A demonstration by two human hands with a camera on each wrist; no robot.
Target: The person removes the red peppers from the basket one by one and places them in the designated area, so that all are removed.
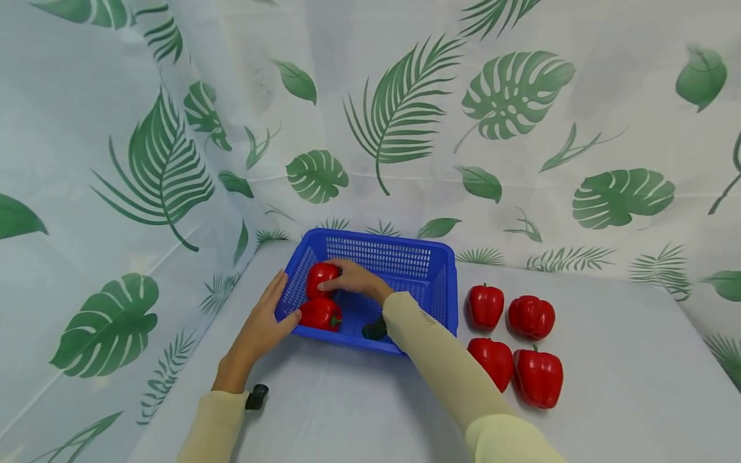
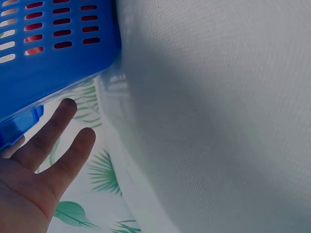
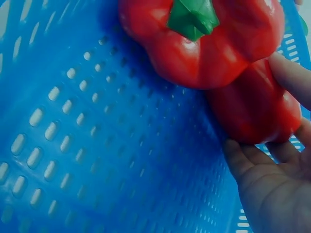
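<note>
A blue perforated plastic basket (image 1: 382, 240) stands on the table. My right hand (image 1: 354, 281) reaches inside and grips a red bell pepper (image 1: 317, 275) at the basket's left end. In the right wrist view, fingers and thumb curl about that pepper (image 3: 260, 109). A second red bell pepper (image 1: 315, 314) lies nearer me in the front left corner, its green stem (image 3: 194, 19) showing. Outside the basket's left end is my left hand (image 1: 263, 325), fingers extended along the rim and thumb by the front corner. The left wrist view shows its fingers spread beside the basket wall (image 2: 53, 73).
Right of the basket, several more red bell peppers (image 1: 539, 378) sit grouped on the white table (image 1: 613, 360). My right forearm (image 1: 446, 360) crosses over the basket's front rim. A leaf-printed white curtain (image 1: 405, 193) rises behind and at the left.
</note>
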